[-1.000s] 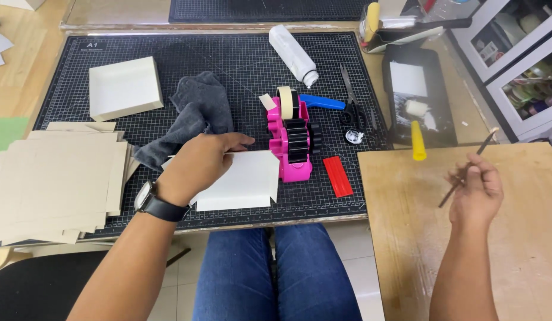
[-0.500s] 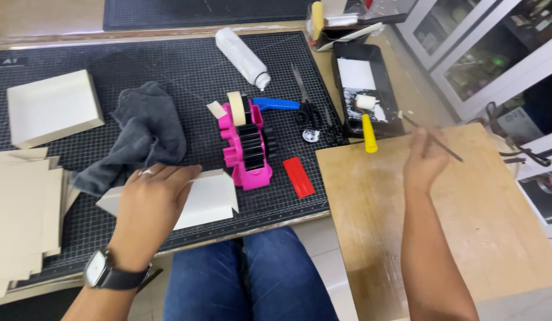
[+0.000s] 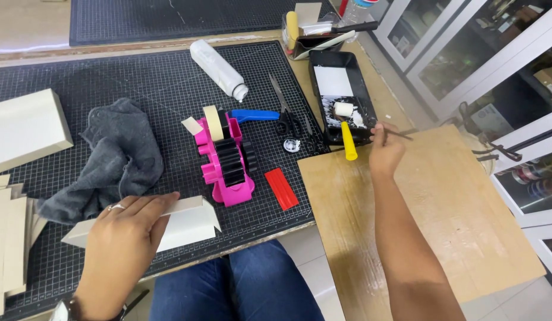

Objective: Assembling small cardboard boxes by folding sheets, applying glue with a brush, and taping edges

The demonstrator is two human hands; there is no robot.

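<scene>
Hands first: our left hand (image 3: 124,238) lies flat, fingers stretched out and together, pressing on a folded white card piece (image 3: 189,223) at the near edge of the black cutting mat (image 3: 139,89); it grips nothing, only bears down. Our right hand (image 3: 386,151) is closed around a thin dark stick (image 3: 400,134), probably a brush, held at the far edge of the wooden board (image 3: 418,214), just beside the black paint tray (image 3: 341,95). We see a small roller with a yellow handle (image 3: 347,134) resting in that tray, its handle sticking out over the board. Between the two hands stands a pink tape dispenser (image 3: 225,160) on the mat, with a red strip (image 3: 282,188) just to its right and a blue handle (image 3: 255,115) behind it. Scissors (image 3: 285,113) lie near the tray. A grey cloth (image 3: 118,160) is bunched just beyond our left hand, touching the card piece. A white bottle (image 3: 219,68) lies on its side farther back. A white box (image 3: 26,128) sits at the left, and a stack of pale card sheets (image 3: 8,238) lies at the near left corner of the counter.
</scene>
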